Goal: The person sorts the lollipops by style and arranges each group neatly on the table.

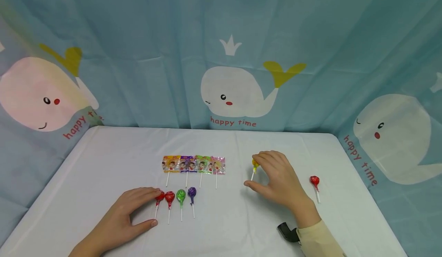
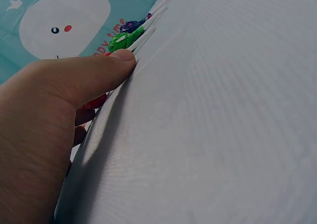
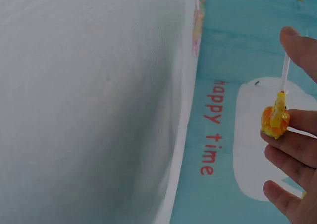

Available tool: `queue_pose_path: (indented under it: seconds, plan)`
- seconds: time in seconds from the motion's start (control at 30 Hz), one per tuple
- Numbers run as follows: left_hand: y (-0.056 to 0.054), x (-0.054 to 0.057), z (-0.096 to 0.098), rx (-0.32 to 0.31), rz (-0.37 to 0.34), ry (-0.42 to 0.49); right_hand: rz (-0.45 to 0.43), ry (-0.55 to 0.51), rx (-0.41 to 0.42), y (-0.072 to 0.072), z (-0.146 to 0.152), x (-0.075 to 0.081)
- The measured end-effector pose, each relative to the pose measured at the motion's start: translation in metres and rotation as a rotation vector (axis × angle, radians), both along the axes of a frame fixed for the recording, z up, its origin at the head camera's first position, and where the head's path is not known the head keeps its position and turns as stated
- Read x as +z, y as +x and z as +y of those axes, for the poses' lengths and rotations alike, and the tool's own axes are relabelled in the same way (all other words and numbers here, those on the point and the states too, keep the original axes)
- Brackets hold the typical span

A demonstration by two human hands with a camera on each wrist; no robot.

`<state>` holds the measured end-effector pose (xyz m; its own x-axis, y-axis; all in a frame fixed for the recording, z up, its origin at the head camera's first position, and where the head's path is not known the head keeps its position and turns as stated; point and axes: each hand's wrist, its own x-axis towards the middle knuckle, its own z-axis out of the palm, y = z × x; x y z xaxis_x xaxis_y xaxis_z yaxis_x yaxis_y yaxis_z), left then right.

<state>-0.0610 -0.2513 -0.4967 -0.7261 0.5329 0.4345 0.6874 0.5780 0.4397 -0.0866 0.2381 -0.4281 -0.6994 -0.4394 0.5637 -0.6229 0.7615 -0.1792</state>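
Note:
My left hand (image 1: 121,216) holds the leftmost red lollipop (image 1: 160,196) low over the white table, fingertips at its candy head and thumb by the stick's lower end. To its right lie a second red lollipop (image 1: 169,196), a green lollipop (image 1: 181,195) and a purple lollipop (image 1: 192,191) in a row. My right hand (image 1: 277,176) grips a yellow lollipop (image 1: 255,164) above the table. In the right wrist view, the thumb is against the white stick, and a finger touches the yellow-orange wrapped head (image 3: 275,120).
Behind the row lie several flat-wrapped lollipops (image 1: 188,164), side by side. Another red lollipop (image 1: 314,180) lies right of my right hand. A black curved object (image 1: 288,233) is beside the right sleeve (image 1: 319,239). A whale-print curtain (image 1: 155,88) surrounds the table (image 1: 235,230).

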Motion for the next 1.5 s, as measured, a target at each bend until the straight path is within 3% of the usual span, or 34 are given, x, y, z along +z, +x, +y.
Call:
queue_pose_path:
  seconds: [1.17,1.5]
  plan:
    - [0.0,-0.005,-0.005,0.013,-0.037,-0.023,0.024,0.033,0.11,-0.015,-0.06,0.0]
    - [0.001,-0.001,-0.002,-0.001,-0.004,-0.005,0.019,0.056,0.137,-0.018,-0.077,0.0]
